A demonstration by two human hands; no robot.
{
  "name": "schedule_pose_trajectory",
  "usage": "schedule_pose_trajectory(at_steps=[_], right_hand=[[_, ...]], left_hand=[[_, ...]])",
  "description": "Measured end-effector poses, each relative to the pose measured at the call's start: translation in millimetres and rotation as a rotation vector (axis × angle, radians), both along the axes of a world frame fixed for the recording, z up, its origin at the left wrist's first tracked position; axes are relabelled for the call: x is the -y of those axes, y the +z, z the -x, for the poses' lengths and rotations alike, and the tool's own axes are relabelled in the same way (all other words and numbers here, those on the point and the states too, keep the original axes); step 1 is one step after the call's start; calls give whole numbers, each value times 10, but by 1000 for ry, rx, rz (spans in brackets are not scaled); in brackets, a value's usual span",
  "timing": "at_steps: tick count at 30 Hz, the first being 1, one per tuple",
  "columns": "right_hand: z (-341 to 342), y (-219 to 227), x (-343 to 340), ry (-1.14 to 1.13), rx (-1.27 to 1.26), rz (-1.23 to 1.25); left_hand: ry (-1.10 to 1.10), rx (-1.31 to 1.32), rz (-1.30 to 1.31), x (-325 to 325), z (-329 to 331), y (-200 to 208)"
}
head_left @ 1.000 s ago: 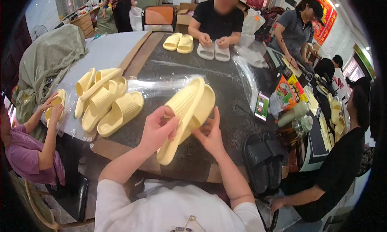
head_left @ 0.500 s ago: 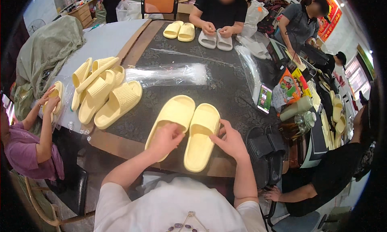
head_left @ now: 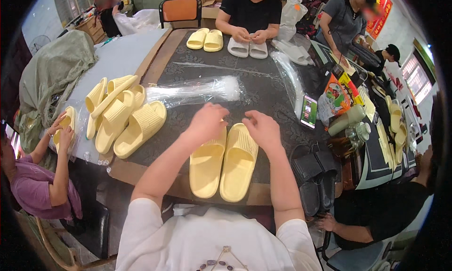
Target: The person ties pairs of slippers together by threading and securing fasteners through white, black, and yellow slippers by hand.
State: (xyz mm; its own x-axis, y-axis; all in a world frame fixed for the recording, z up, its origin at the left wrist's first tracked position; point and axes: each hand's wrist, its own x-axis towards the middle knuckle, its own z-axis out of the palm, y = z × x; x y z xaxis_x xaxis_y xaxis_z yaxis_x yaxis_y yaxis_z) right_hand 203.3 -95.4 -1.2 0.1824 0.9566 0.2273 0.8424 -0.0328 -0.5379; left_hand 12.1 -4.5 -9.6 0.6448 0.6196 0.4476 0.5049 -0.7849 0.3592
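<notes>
A pair of pale yellow slippers lies side by side in front of me, ribbed straps at the far end: the left slipper (head_left: 207, 170) and the right slipper (head_left: 239, 165). Above the left slipper's toe end is my left hand (head_left: 207, 122), fingers loosely bent and apart, covering part of the strap. My right hand (head_left: 262, 131) hovers by the toe edge of the right slipper, its thumb and fingers spread. Neither hand grips anything that I can see; whether the fingertips touch the straps is hard to tell.
Yellow slippers (head_left: 136, 130) are piled at left; a clear bag of thin white strips (head_left: 197, 90) lies beyond my hands. To the right are black sandals (head_left: 313, 177), a phone (head_left: 309, 112) and bottles (head_left: 351, 141). Co-workers sit around the dark table (head_left: 165, 165), one with grey slippers (head_left: 248, 48).
Both hands have moved from the slippers' middles to their far toe ends. The two slippers now lie straighter and closer together, the left one shifted right.
</notes>
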Motion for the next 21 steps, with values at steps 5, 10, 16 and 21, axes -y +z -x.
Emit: schedule_pose_trajectory(at_steps=[5,10,16,21], right_hand=[[114,-377,-256,-96,-334,-241],[52,-623,-306,-63,-755,-402],[28,-569,-232,116,-449,-49],[36,-557,-260,86,-591,8]], left_hand=[[-41,-215,201,-73,-335,-446],[117,313,271,-34,-281,-358],[235,669,551,-221,-236,-505],[176,833,831,-267,-221,-576]])
